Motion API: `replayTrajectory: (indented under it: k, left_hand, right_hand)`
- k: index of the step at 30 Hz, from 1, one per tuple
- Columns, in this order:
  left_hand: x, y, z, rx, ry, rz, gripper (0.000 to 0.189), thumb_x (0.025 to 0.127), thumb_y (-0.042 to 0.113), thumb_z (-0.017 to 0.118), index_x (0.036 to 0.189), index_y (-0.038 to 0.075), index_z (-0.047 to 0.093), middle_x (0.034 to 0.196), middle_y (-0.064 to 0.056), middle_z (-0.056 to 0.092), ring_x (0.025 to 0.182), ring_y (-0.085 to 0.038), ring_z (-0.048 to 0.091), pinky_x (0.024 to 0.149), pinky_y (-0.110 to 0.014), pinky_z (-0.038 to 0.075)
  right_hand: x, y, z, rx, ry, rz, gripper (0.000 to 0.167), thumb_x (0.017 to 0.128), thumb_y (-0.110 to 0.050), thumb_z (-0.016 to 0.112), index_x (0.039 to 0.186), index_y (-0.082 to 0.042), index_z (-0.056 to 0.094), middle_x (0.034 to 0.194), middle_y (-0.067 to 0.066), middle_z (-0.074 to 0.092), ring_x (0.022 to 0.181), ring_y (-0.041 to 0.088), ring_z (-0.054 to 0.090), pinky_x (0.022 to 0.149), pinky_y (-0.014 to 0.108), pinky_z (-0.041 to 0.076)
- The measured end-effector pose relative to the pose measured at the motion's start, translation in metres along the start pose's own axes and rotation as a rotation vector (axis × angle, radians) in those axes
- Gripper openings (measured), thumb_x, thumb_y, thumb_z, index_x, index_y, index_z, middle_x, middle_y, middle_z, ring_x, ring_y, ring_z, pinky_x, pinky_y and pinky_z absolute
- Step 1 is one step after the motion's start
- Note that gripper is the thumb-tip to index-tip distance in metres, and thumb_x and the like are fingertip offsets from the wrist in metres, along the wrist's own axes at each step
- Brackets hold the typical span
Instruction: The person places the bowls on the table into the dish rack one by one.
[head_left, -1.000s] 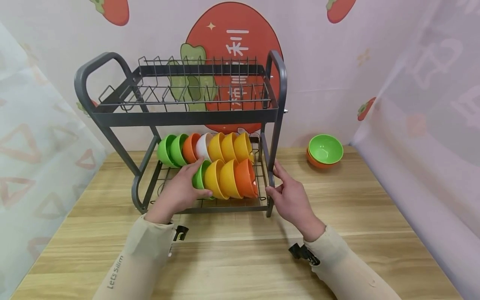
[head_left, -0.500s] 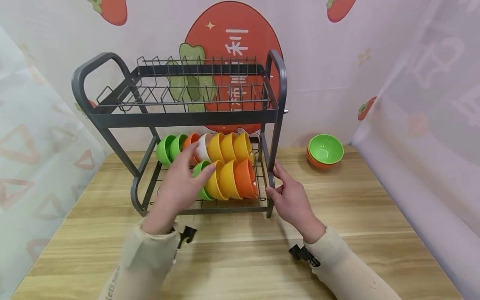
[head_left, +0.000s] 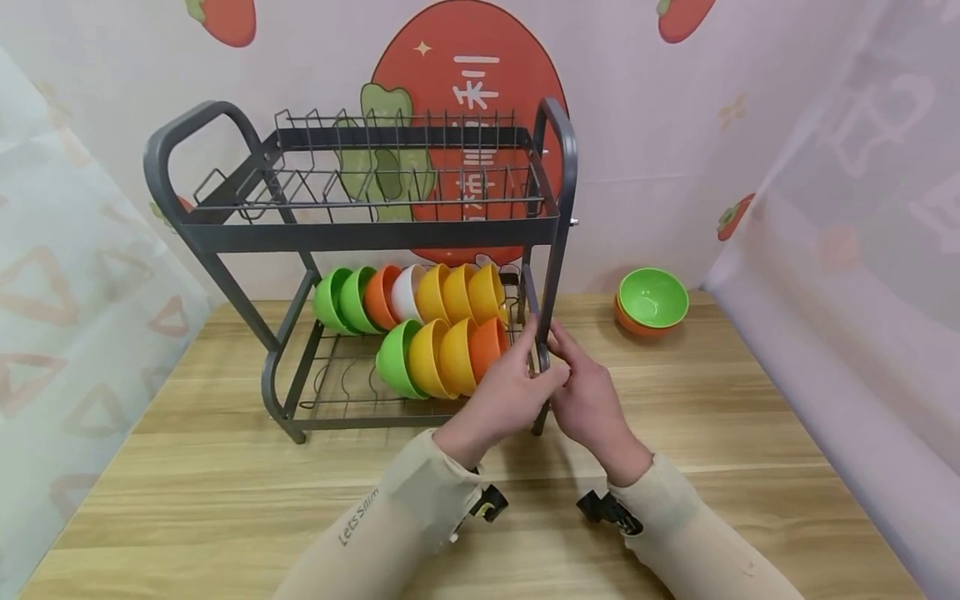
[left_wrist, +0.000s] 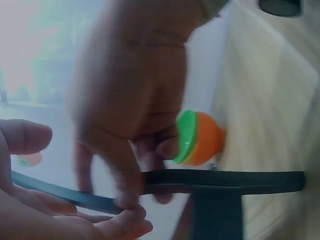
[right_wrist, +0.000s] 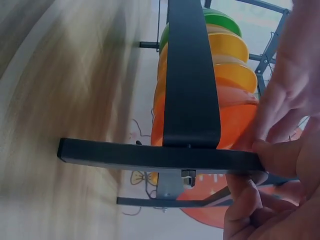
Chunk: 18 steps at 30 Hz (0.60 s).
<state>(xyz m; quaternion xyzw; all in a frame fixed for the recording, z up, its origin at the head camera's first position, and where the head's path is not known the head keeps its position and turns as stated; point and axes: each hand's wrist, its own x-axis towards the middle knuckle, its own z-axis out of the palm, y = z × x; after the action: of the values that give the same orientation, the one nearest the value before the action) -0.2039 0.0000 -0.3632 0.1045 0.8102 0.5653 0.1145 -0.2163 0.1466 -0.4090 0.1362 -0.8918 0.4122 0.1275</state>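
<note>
A dark metal two-tier dish rack (head_left: 375, 236) stands on the wooden table with bowls on its lower tier. My right hand (head_left: 591, 400) pinches the rack's right front upright from outside. Beside it, my left hand (head_left: 502, 392) reaches to the same upright from the inner side, fingers extended along it and thumb apart in the left wrist view. The front row has a green bowl (head_left: 395, 360), two yellow bowls and an orange bowl (head_left: 487, 343), partly behind my left hand. Behind stand green bowls, an orange one, a white bowl (head_left: 407, 293) and several yellow bowls (head_left: 483, 292).
On the table right of the rack, a green bowl (head_left: 653, 297) is nested in an orange bowl (head_left: 637, 327). The rack's upper tier has upright wire dividers (head_left: 322, 187). A printed cloth (head_left: 637, 125) hangs behind the table and at both sides.
My left hand has left the green bowl in the front row, lifted back, and moved right to the rack's right upright. My right hand has stayed on that upright.
</note>
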Motion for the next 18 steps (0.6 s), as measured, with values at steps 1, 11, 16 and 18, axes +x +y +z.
replayTrajectory:
  k: [1, 11, 16, 18]
  left_hand:
    - [0.002, -0.001, 0.002, 0.012, -0.002, -0.004, 0.082, 0.096, 0.036, 0.062, 0.159, 0.041, 0.011, 0.105, -0.008, 0.066, 0.063, -0.020, 0.050, 0.060, -0.032, 0.044]
    - [0.008, -0.014, 0.023, 0.050, 0.046, 0.066, 0.085, 0.099, 0.010, 0.054, 0.161, 0.029, 0.000, 0.166, 0.002, 0.009, 0.148, -0.018, 0.015, 0.117, -0.041, 0.018]
    - [0.011, -0.018, 0.029, 0.040, 0.056, 0.062, 0.084, 0.100, 0.004, 0.049, 0.161, 0.029, -0.002, 0.166, 0.004, 0.004, 0.149, -0.018, 0.012, 0.116, -0.040, 0.018]
    - [0.013, -0.021, 0.031, 0.047, 0.068, 0.075, 0.084, 0.101, 0.002, 0.047, 0.161, 0.030, -0.003, 0.166, 0.004, 0.002, 0.149, -0.017, 0.011, 0.116, -0.039, 0.018]
  right_hand:
    - [0.001, 0.002, -0.003, 0.051, -0.030, 0.024, 0.079, 0.083, 0.011, 0.057, 0.155, -0.013, 0.037, 0.133, 0.018, 0.060, 0.058, 0.015, 0.058, 0.054, 0.032, 0.046]
    - [0.030, 0.060, -0.078, 0.325, 0.050, 0.289, 0.060, 0.098, -0.012, 0.062, 0.154, -0.012, 0.040, 0.143, 0.022, 0.049, 0.109, 0.030, 0.058, 0.084, 0.036, 0.052]
    - [0.051, 0.099, -0.112, 0.236, 0.156, 0.477, 0.069, 0.098, -0.025, 0.060, 0.159, -0.016, 0.029, 0.155, 0.024, 0.029, 0.137, 0.041, 0.031, 0.103, 0.051, 0.038]
    - [0.059, 0.115, -0.119, 0.221, 0.143, 0.513, 0.073, 0.099, -0.030, 0.060, 0.160, -0.017, 0.023, 0.159, 0.025, 0.021, 0.140, 0.042, 0.026, 0.107, 0.054, 0.034]
